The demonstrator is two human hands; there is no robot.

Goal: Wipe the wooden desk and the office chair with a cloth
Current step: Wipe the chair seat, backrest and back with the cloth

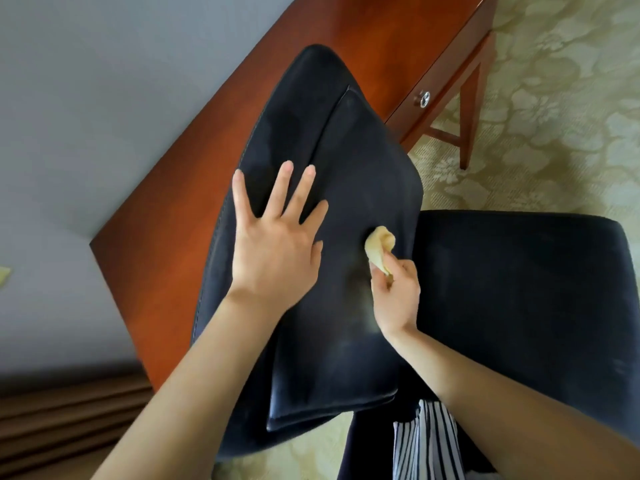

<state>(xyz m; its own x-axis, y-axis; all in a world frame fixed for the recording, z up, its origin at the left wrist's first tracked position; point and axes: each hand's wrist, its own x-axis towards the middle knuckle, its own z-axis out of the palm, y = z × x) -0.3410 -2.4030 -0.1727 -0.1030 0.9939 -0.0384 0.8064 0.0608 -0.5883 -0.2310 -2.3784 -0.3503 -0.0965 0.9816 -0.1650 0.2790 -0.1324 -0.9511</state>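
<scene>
The dark office chair fills the middle of the head view; its padded backrest (346, 168) faces me and its seat (519, 289) lies to the right. My left hand (273, 244) rests flat on the backrest with its fingers spread. My right hand (394, 292) pinches a small yellow cloth (379, 245) and presses it against the backrest near its right edge. Behind the chair, the reddish wooden desk (391, 39) runs diagonally from lower left to upper right.
A grey wall (86, 98) stands behind the desk. The desk has a drawer with a metal knob (424, 98) and a leg (469, 109) on the patterned beige carpet (561, 116). Striped fabric (426, 441) shows at the bottom.
</scene>
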